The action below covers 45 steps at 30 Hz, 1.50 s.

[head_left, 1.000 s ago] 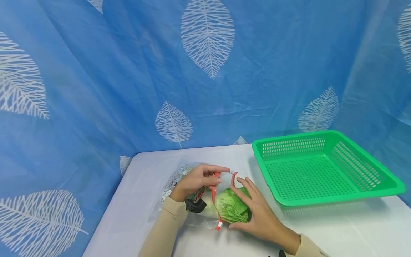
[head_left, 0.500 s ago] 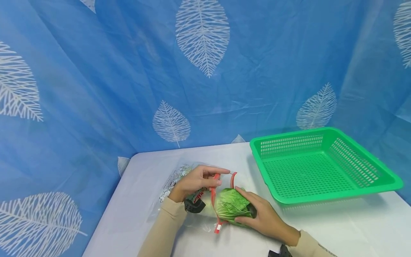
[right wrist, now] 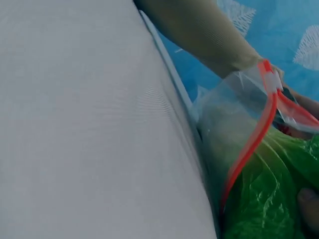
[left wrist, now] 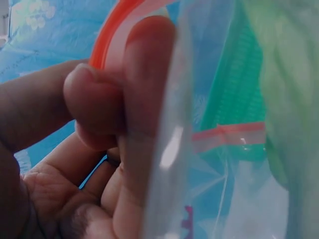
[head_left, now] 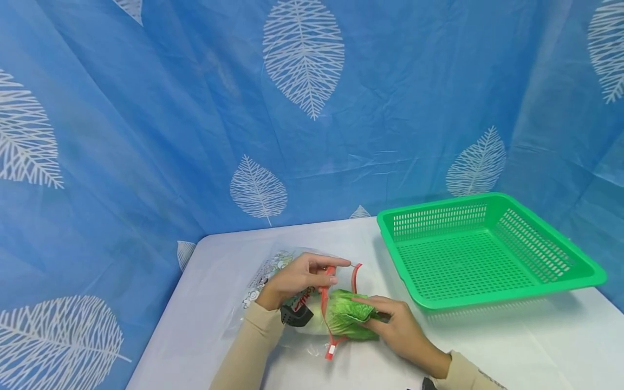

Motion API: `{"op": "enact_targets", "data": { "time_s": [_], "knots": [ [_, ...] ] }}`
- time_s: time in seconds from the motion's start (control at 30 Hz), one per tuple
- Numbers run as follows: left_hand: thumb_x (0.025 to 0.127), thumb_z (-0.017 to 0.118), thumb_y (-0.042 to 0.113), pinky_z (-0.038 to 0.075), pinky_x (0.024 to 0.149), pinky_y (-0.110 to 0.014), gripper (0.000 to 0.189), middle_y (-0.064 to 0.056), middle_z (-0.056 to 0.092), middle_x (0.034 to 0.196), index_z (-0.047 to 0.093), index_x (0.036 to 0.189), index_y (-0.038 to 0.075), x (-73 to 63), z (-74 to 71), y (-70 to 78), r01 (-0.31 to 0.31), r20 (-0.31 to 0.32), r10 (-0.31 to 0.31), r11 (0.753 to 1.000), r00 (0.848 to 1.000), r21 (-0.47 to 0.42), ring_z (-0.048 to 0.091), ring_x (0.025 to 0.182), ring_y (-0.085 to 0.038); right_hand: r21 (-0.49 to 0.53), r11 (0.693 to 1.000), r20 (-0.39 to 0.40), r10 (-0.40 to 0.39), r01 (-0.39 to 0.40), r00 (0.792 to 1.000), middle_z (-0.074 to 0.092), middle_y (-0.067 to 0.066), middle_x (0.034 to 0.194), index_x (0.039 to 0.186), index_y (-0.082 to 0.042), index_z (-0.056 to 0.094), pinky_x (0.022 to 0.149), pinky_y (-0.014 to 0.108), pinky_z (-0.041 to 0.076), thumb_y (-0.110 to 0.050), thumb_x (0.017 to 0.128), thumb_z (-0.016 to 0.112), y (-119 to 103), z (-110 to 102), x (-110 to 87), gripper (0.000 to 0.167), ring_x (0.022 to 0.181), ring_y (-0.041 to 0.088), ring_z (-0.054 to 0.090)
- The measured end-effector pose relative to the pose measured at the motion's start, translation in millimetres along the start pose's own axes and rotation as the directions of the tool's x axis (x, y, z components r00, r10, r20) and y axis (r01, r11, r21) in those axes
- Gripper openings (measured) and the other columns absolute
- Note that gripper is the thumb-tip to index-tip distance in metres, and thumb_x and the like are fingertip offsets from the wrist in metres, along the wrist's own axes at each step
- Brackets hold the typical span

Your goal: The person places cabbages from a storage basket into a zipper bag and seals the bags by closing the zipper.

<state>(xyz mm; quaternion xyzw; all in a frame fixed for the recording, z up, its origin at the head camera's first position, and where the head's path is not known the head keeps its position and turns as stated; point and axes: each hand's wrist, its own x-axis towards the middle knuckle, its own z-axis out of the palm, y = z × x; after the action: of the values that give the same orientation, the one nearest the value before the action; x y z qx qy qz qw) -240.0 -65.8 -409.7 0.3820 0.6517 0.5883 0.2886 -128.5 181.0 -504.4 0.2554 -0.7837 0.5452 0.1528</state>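
Note:
A clear zip bag (head_left: 273,265) with printed cartoon figures lies on the table, its red-edged mouth held apart. My left hand (head_left: 294,279) pinches the red zip strip (head_left: 325,295) at the upper edge, forefinger stretched toward the far strip. Partly inside the bag is a Chinese cabbage (head_left: 346,317), pale end inward, green leaves sticking out of the mouth. My right hand (head_left: 402,327) grips those leaves from the right. In the right wrist view, the white zip slider (right wrist: 273,81) sits at the near corner and a fingertip (right wrist: 308,201) presses the cabbage.
A green perforated basket (head_left: 492,249) stands to the right on the white table (head_left: 312,374). Behind the table hangs a blue cloth (head_left: 380,108) with white leaf prints. A black wrist device (head_left: 296,316) overlaps the bag below my left hand.
My right hand has come down from the spread-fingered hold beside the far strip and now grips the leaf ends, which look bunched and folded. My left hand keeps its pinch.

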Motion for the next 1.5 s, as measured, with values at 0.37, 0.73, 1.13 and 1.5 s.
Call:
{"op": "enact_targets", "data": {
  "time_s": [0.37, 0.73, 1.13, 1.5],
  "knots": [
    [0.098, 0.068, 0.010, 0.030, 0.053, -0.026, 0.041, 0.002, 0.036, 0.063, 0.065, 0.139, 0.007, 2.4, 9.0, 7.2, -0.013, 0.011, 0.013, 1.000, 1.000, 0.016, 0.024, 0.053, -0.013, -0.002, 1.000, 0.009, 0.002, -0.002, 1.000, 0.073, 0.001, 0.122, 0.125, -0.014, 0.076, 0.094, 0.025, 0.052, -0.010, 0.087, 0.080, -6, -10, 9.7, 0.038, 0.112, 0.017, 0.068],
    [0.100, 0.066, 0.009, 0.031, 0.049, -0.026, 0.042, -0.014, 0.046, 0.055, 0.060, 0.140, -0.004, 3.9, 14.2, 12.0, -0.078, 0.088, 0.077, 0.997, 0.993, 0.008, 0.030, 0.047, -0.013, 0.107, 0.994, 0.113, -0.002, -0.010, 0.994, 0.075, -0.001, 0.115, 0.122, -0.010, 0.077, 0.081, 0.030, 0.058, -0.011, 0.089, 0.080, -13, 4, 21.0, 0.034, 0.103, 0.012, 0.071],
    [0.101, 0.064, 0.012, 0.038, 0.061, -0.027, 0.043, 0.003, 0.044, 0.067, 0.060, 0.142, 0.001, -4.9, 6.6, 12.8, -0.062, 0.007, 0.063, 0.997, 0.998, -0.049, 0.032, 0.057, -0.016, -0.201, 0.978, 0.124, -0.023, 0.048, 0.992, 0.071, -0.005, 0.117, 0.152, -0.019, 0.053, 0.069, 0.025, 0.054, -0.036, 0.088, 0.082, -9, 7, 18.1, 0.073, 0.083, 0.002, 0.060],
    [0.101, 0.067, 0.019, 0.041, 0.066, -0.029, 0.044, -0.001, 0.045, 0.076, 0.061, 0.144, 0.014, -24.5, -12.8, 33.2, -0.059, -0.224, 0.070, 0.997, 0.972, 0.055, 0.041, 0.069, -0.017, 0.001, 1.000, -0.143, 0.018, -0.018, 0.990, 0.063, 0.009, 0.104, 0.151, -0.009, 0.050, 0.072, 0.031, 0.056, -0.003, 0.105, 0.052, -11, 5, 14.5, 0.047, 0.092, 0.021, 0.062]
  ]
}}
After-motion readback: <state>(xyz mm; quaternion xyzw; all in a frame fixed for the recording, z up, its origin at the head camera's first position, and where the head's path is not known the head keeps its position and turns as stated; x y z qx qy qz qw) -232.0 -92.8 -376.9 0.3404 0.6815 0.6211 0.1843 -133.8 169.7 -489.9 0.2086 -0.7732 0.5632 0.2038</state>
